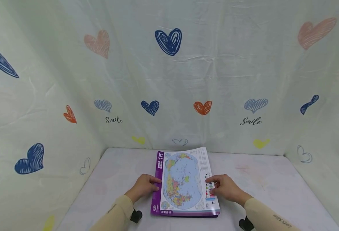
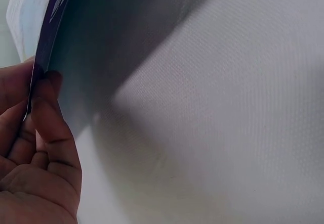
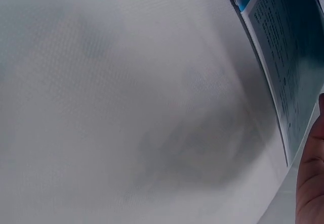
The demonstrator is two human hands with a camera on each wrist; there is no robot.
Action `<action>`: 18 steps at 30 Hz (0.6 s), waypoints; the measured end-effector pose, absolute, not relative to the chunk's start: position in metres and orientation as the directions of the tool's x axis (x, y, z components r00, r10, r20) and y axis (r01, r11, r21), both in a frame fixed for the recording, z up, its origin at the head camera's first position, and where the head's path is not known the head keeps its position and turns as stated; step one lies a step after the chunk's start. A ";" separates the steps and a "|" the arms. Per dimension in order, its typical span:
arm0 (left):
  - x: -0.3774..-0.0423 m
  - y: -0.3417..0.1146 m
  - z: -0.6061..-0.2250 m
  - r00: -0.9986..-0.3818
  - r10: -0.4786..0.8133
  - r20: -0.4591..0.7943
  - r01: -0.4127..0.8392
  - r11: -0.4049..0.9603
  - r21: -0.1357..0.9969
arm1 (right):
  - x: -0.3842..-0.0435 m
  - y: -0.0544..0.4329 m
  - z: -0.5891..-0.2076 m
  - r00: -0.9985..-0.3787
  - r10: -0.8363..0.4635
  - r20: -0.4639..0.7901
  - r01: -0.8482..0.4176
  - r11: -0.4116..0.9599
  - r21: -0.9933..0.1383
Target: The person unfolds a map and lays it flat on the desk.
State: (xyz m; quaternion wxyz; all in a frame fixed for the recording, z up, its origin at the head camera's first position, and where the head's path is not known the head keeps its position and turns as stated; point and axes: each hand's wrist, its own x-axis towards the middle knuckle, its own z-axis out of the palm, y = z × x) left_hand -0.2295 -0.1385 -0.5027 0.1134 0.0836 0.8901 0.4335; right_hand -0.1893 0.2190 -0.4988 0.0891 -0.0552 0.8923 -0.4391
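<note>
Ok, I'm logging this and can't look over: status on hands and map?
Left hand pinching left edge of world map. Right hand touching its right side, grip unclear. Map face-up, nothing seen in the way.

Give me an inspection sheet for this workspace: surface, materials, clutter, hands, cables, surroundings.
Surface: white table, faint pinkish patches.
Materials: world map, purple left border, upper right corner lifted slightly.
Clutter: nothing seen.
Hands: left hand pinches the map's purple edge; right hand touches its right side, grip unclear.
Cables: nothing seen.
Surroundings: pale curtain printed with hearts and "Smile".
</note>
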 end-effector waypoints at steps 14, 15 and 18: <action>-0.231 -0.143 -0.503 -0.956 0.268 -0.117 0.077 0.617 0.783 | -0.190 0.226 -0.494 -0.983 -0.157 -0.092 -0.025 0.616 -0.787; -0.231 -0.143 -0.502 -0.955 0.271 -0.119 0.077 0.616 0.784 | -0.190 0.227 -0.494 -0.984 -0.154 -0.089 -0.026 0.617 -0.787; -0.231 -0.145 -0.502 -0.954 0.277 -0.119 0.083 0.619 0.781 | -0.190 0.232 -0.492 -0.987 -0.133 -0.089 -0.013 0.620 -0.784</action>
